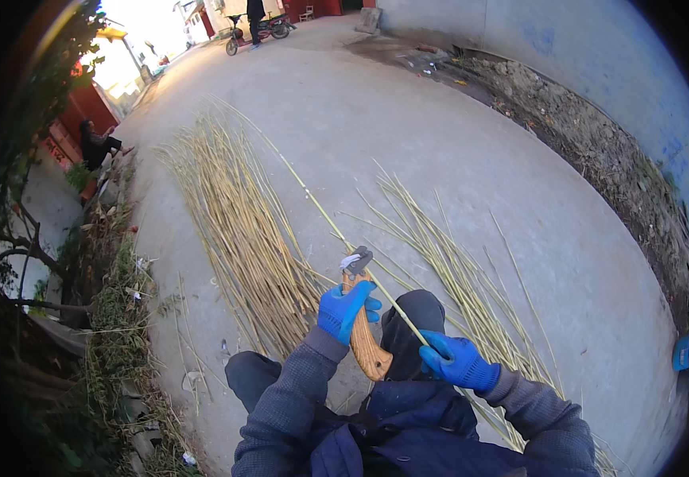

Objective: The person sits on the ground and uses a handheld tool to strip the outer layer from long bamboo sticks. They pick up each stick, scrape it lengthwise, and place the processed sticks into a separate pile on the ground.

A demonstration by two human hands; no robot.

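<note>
My left hand [346, 308], in a blue glove, is closed around a curved wooden-handled tool [369, 347] with a dark metal head [358, 260]. A long, thin, pale-green stalk [398, 308] runs beside that head and slants away to the far left. Its near end is gripped by my right hand [457, 361], also gloved in blue. Whether the tool's head clasps the stalk or only touches it, I cannot tell. To the left lies a broad bundle of yellow-brown stalks [237, 226]; a looser, greener pile of stalks [471, 294] lies to the right.
Plants and dry debris [118, 358] line the left side of the concrete ground [344, 119]. A person [96, 147] sits at far left; another stands by a motorbike [237, 38] at the back. A blue container [685, 352] stands at right, near a dirt strip along a wall [599, 71].
</note>
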